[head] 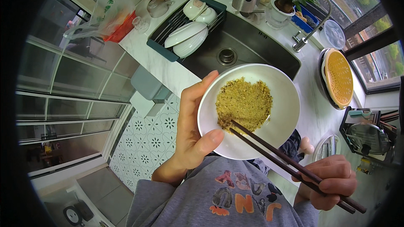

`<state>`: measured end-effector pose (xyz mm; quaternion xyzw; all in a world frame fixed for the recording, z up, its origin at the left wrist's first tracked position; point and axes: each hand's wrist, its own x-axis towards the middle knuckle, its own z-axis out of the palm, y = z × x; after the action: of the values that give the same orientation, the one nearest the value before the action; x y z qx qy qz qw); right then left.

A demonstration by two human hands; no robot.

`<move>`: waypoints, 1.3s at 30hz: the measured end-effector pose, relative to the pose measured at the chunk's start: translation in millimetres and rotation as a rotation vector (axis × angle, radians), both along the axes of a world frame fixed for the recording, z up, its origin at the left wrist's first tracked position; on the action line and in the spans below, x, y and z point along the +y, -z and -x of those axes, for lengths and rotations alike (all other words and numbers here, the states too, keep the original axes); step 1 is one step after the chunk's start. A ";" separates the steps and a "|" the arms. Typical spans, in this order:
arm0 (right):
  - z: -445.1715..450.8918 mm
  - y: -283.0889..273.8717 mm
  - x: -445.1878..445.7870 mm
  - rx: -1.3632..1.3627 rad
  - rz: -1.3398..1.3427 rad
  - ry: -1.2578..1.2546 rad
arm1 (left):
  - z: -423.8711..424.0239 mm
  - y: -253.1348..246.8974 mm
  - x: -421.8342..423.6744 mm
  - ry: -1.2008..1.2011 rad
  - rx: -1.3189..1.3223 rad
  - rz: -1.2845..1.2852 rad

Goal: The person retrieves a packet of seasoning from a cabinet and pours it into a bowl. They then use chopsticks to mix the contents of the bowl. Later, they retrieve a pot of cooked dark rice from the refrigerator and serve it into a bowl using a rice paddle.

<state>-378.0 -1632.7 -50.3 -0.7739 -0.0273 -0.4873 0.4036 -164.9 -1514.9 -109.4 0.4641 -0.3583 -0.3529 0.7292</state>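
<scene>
My left hand grips a white bowl by its left side, thumb over the rim and fingers around the outside. In the bowl lies a yellowish-brown crumbly, coarse-ground food, darker near its lower left edge. At the lower right, my right hand holds a pair of dark wooden chopsticks. Their tips touch the food at its lower left part. The bowl is held in front of my grey sweatshirt, close to the counter's edge.
Behind the bowl is a steel sink with a dish rack holding white bowls and plates. A faucet, a potted plant and a yellow colander stand on the right. Eggs and a glass-lidded pot or pan lid are nearby.
</scene>
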 end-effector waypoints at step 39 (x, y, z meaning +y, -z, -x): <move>-431.0 -2.2 1.9 0.030 -0.577 -0.100 | -298.3 56.4 71.4 -0.480 0.318 -0.094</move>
<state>52.9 -1630.8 -48.0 -0.6320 0.0801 -0.4427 0.6310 133.3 -1443.5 -165.8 0.5075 -0.1027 -0.2550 0.8166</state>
